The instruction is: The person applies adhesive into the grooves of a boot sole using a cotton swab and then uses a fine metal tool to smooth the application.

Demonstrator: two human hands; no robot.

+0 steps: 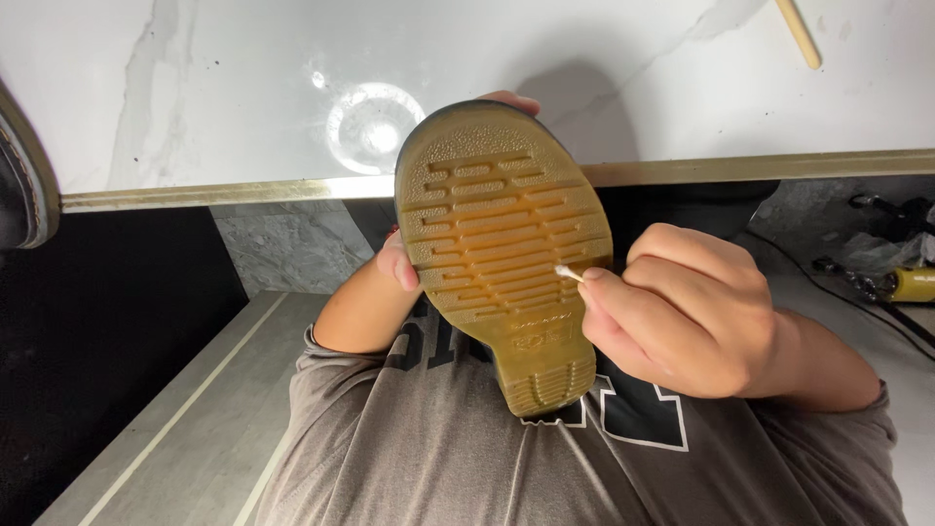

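Observation:
A boot (502,234) is held sole-up in front of me, its tan ridged rubber sole facing the camera. My left hand (394,263) grips it from the left and behind; a fingertip shows over the toe. My right hand (687,312) pinches a cotton swab (568,275), whose white tip touches the grooves at the sole's right edge.
A white marble tabletop (195,88) with a metal edge strip lies beyond the boot. Another dark shoe (21,175) sits at its far left. A wooden stick (799,34) lies at the top right. Cables and a yellow object (911,282) are on the floor at right.

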